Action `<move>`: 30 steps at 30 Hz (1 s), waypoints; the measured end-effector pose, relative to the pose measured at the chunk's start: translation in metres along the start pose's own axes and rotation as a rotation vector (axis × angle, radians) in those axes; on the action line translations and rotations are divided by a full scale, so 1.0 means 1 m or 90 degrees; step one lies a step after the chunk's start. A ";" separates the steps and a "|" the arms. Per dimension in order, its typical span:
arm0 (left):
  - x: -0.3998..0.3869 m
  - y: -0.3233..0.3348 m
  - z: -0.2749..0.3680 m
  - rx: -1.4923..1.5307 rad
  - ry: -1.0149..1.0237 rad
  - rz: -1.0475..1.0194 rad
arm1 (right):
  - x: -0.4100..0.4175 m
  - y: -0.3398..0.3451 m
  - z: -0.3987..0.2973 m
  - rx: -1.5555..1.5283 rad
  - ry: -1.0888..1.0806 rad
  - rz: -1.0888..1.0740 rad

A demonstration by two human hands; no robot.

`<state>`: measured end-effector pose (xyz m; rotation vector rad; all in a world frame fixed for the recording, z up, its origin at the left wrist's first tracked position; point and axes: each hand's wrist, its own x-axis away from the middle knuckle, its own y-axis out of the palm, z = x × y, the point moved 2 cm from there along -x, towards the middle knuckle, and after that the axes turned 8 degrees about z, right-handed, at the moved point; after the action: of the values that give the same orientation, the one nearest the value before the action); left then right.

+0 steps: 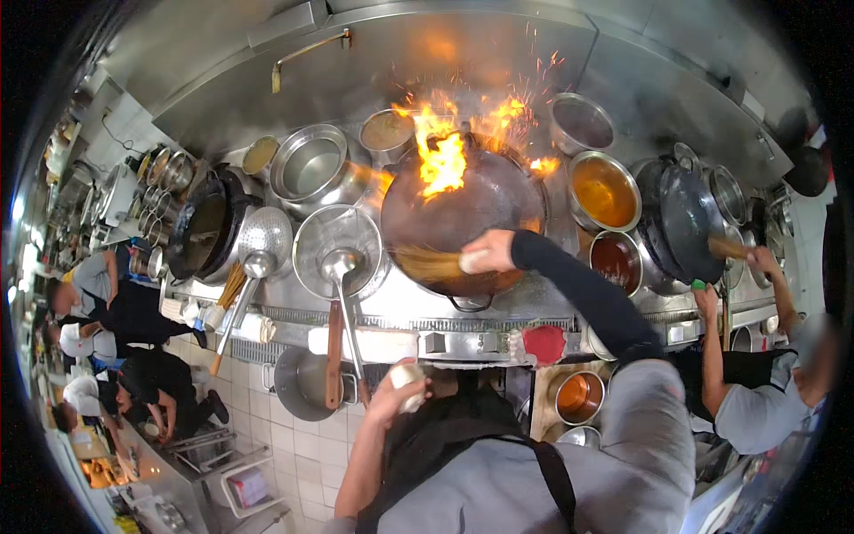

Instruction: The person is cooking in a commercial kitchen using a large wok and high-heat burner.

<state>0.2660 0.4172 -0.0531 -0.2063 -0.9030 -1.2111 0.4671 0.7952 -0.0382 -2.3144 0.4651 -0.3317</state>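
Observation:
My right hand [488, 252], in a dark sleeve, grips a wok brush [427, 261] whose blurred bristles lie over the near part of a large wok [460, 207]. Tall flames and sparks rise at the wok's far side. Close to my apron, my left hand [400, 394] is closed around a folded white cloth [407, 387]. Left of the wok a wire strainer [317, 233] rests with a metal ladle [341, 265] on it, and beside them lies a perforated skimmer [265, 237].
Metal pots stand left of the wok, among them a wide pot [309, 163]. On the right are bowls of orange liquid [606, 191] and dark red liquid [612, 261]. A co-worker [767, 387] brushes another wok [687, 217]. A red cloth [544, 345] lies on the range edge.

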 end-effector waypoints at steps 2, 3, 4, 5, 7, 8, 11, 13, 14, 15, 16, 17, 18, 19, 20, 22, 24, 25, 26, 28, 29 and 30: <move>0.015 -0.014 0.000 0.056 0.020 0.044 | 0.042 -0.040 0.048 0.191 0.100 -0.083; 0.025 -0.011 0.006 0.070 0.032 0.073 | 0.042 -0.071 0.071 0.392 0.266 -0.205; 0.029 -0.014 0.004 0.094 0.035 0.077 | 0.042 -0.084 0.060 0.419 0.371 0.086; 0.031 -0.017 0.002 0.117 0.039 0.077 | 0.047 -0.096 0.044 0.430 0.467 0.386; 0.017 -0.010 0.002 0.085 0.020 0.050 | 0.043 -0.063 0.045 0.366 0.529 0.638; 0.011 -0.007 0.001 0.057 0.003 0.036 | 0.031 -0.045 0.048 0.287 0.627 0.578; 0.005 -0.008 -0.009 -0.002 -0.011 0.031 | 0.006 0.036 -0.009 0.241 0.513 0.207; 0.024 -0.012 -0.009 0.009 0.018 0.068 | 0.025 0.038 -0.097 0.114 0.239 0.146; 0.029 -0.012 -0.008 0.002 0.034 0.086 | 0.033 0.039 -0.083 0.052 0.157 0.205; 0.027 -0.016 -0.008 0.000 0.035 0.088 | 0.047 0.039 -0.061 -0.011 0.073 0.261; 0.026 -0.021 -0.012 -0.014 0.031 0.085 | 0.044 0.007 -0.030 0.235 0.044 0.103; 0.025 -0.014 -0.005 -0.028 0.028 0.083 | 0.035 -0.023 0.010 0.194 0.201 -0.001; 0.030 -0.006 0.000 -0.047 0.062 0.098 | 0.053 -0.043 0.038 0.313 0.457 0.363; 0.028 0.000 0.008 -0.050 0.063 0.097 | 0.047 -0.041 0.050 0.357 0.447 0.583; 0.025 0.006 0.013 -0.060 0.039 0.090 | 0.035 -0.033 0.063 0.316 0.470 0.709; 0.020 0.007 0.008 -0.069 0.012 0.090 | -0.003 -0.013 0.058 0.126 0.540 0.698; 0.005 0.005 0.001 -0.093 -0.015 0.064 | -0.046 0.001 0.055 0.246 0.302 0.295; 0.006 0.001 -0.002 -0.094 -0.018 0.067 | -0.047 0.007 0.035 0.245 0.108 0.174; 0.015 -0.008 -0.004 -0.083 -0.016 0.096 | -0.038 -0.010 -0.022 0.101 0.116 0.028; 0.014 -0.003 -0.003 -0.086 -0.018 0.091 | 0.001 -0.058 -0.024 0.082 0.198 -0.240; 0.013 -0.003 -0.005 -0.076 -0.024 0.082 | 0.021 -0.088 0.008 0.190 0.253 -0.374; 0.013 -0.008 -0.004 -0.058 -0.023 0.086 | 0.033 -0.117 0.001 0.348 0.302 -0.265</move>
<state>0.2620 0.4026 -0.0490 -0.3585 -0.8517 -1.1266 0.5239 0.8590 0.0476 -1.7649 0.0834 -1.0813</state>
